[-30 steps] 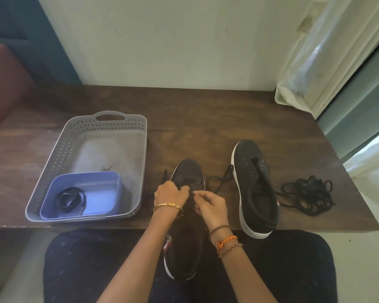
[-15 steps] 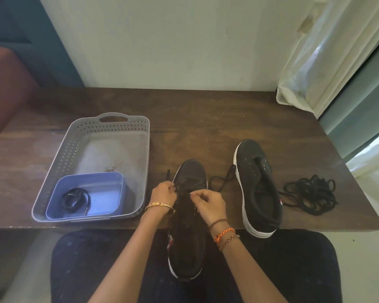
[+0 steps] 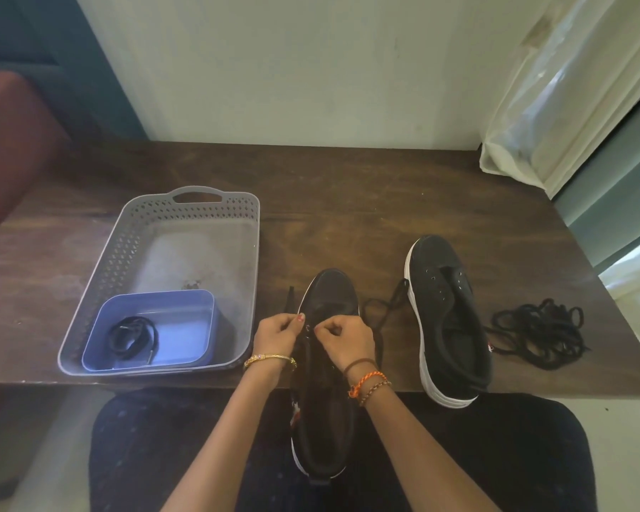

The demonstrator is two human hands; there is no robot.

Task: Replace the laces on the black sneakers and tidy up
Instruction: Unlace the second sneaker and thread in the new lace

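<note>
Sneaker in hand: a black sneaker (image 3: 326, 367) lies half over the near edge of the table (image 3: 348, 186), heel toward the person's lap, toe pointing to the far side; its long axis runs near to far, right between the two hands.
Lace: a black lace (image 3: 383, 308) trails from the eyelet area out to the right onto the table; another end (image 3: 290, 295) shows on the left of the toe.
Left hand: the left hand (image 3: 276, 336) has its fingers curled at the left row of eyelets, apparently pinching the lace or the edge of the upper; which one I cannot tell.
Right hand: the right hand (image 3: 344, 339) is curled at the right row, pinching what looks like the lace.
Key relation: both hands sit level on the sneaker, equally near; the loose lace lies on the right hand's side, so the next pull probably goes that way.
Second sneaker: the other sneaker (image 3: 446, 319) stands just to the right, no lace in its eyelets, toe also to the far side.
Lace pile: a tangle of black laces (image 3: 540, 332) lies right of it.
Basket: a grey basket (image 3: 126, 249) stands to the left, holding a blue box (image 3: 185, 327) with a coiled lace (image 3: 134, 338) inside.
Progress: lacing of the first sneaker seems early; the second sneaker and the tidying remain.
</note>
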